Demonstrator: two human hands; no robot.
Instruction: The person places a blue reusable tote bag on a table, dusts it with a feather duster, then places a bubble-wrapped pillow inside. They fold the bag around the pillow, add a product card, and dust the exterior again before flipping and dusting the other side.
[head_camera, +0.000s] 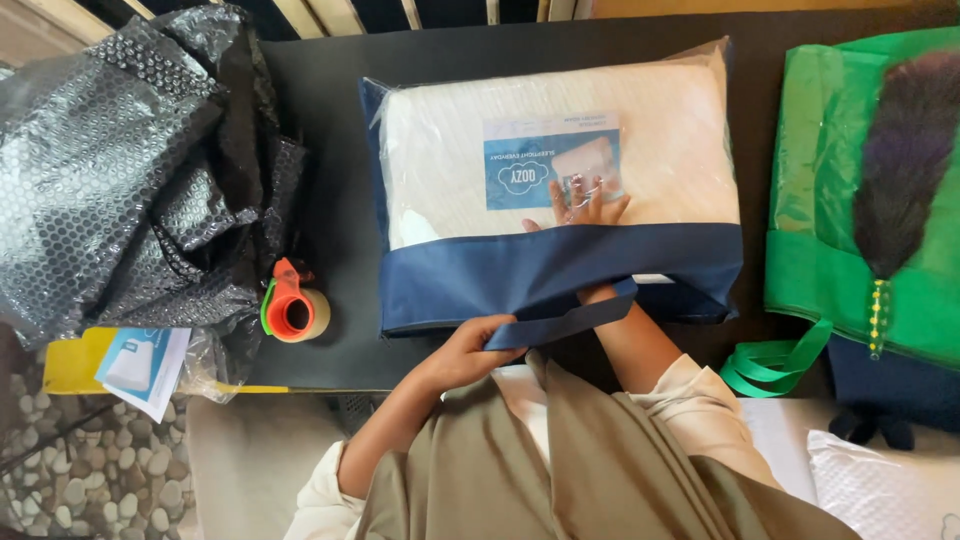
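left fingers (480, 338): curled and pinched on the dark navy fabric strap (560, 325), gripped near its free end; thumb is seen on top, the rest wrapped under.
left hand (470, 350): held just off the near edge of the case, wrist bent up from a cream sleeve.
right fingers (590, 205): spread flat, seen through the clear plastic front of the case; palm hidden under the navy band.
right hand (585, 215): slipped inside the case from its near edge, forearm passed under the strap.
case: white quilted pillow in a clear-plastic zip case with navy fabric trim (555, 180), laid flat directly beyond both hands, blue-and-white paper label insert (550, 160) just past the right fingertips.
surface: dark grey tabletop (330, 120), case resting on it.
left of left fingers: orange-and-green tape dispenser with a tan tape roll (293, 305), near, apart from the case.
further left: crumpled black bubble-wrap sheet (120, 170), piled well apart from the hands; a white-and-blue leaflet (140, 365) on a yellow board below it.
right of right fingers: green woven tote bag (850, 200) with a dark feathery tassel (900, 160) lying on it, just beside the case.
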